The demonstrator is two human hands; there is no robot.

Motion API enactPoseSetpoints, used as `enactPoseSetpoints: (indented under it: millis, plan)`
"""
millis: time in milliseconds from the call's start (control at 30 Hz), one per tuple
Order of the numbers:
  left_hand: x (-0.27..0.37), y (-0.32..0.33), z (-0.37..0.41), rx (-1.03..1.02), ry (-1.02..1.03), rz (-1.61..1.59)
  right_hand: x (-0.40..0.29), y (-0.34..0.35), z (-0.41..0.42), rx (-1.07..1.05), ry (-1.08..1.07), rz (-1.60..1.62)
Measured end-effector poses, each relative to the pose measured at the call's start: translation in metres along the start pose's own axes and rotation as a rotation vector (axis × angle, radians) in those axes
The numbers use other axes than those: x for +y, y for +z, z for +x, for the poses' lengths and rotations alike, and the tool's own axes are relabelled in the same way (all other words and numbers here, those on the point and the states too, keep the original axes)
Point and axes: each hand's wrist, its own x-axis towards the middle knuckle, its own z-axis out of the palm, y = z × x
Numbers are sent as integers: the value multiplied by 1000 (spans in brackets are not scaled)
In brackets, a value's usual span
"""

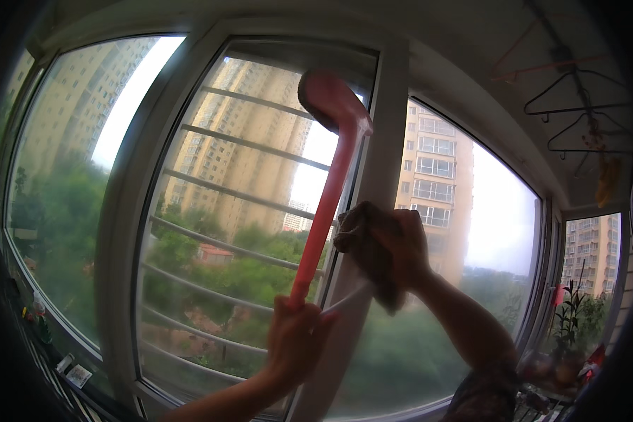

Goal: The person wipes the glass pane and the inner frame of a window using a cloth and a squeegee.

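My left hand (298,335) grips the lower end of a long red plastic handle. The handle rises to the angled head of a window-cleaning brush (337,97), which has a dark pad on its left side and is in front of the upper window pane. In my right hand (409,248) is a bunched grey-brown cloth (372,242), held at the white window frame post (382,158). A pale, narrow bar (348,299) spans between my left hand and the cloth; I cannot tell whether it is a window handle.
Horizontal metal bars (232,184) cross outside the middle window. Hangers (575,111) dangle from a ceiling rail at upper right. Potted plants (572,316) stand at far right. Small items, including a bottle (39,306) and a white packet (78,375), sit at lower left.
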Motion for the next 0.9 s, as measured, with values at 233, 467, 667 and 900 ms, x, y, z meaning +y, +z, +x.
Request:
enactPoseSetpoints:
  millis: [233,467,667,900]
  plan:
    - [0,1,-4,-4,57,-49,120,15,171,420,40,-411]
    - [-7,7,-13,103,86,-172,154,13,254,297,493,-712]
    - [3,-1,-11,-82,-102,-51,142,-1,209,271,170,-521]
    - [-6,10,-6,41,32,-69,47,3,48,9,137,15]
